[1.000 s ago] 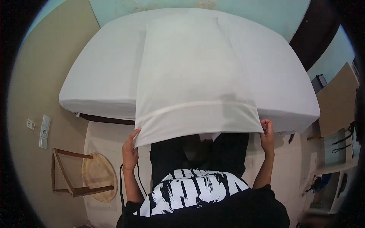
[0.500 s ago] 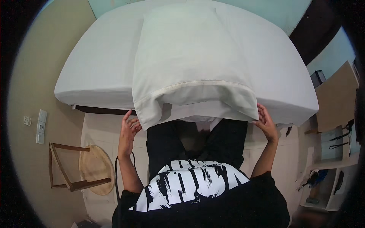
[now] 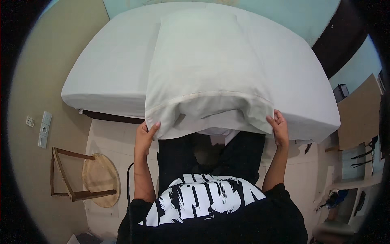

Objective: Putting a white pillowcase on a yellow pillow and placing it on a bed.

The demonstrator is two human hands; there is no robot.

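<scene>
Left fingers (image 3: 154,129) and right fingers (image 3: 273,122) pinch opposite edges of the white pillowcase (image 3: 203,73).

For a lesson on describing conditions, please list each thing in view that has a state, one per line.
Bed: covered in white
White cloth: spread on the bed, near end gaping open
Left hand: pinching the cloth's left edge
Right hand: pinching the cloth's right edge
Wooden stool: overturned
Wall socket: apparently nothing plugged in

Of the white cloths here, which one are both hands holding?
The white rectangular cloth with a stitched seam, pinched near its front corners by the left hand and right hand. The smooth white sheet spread beneath it is in neither hand.
</scene>
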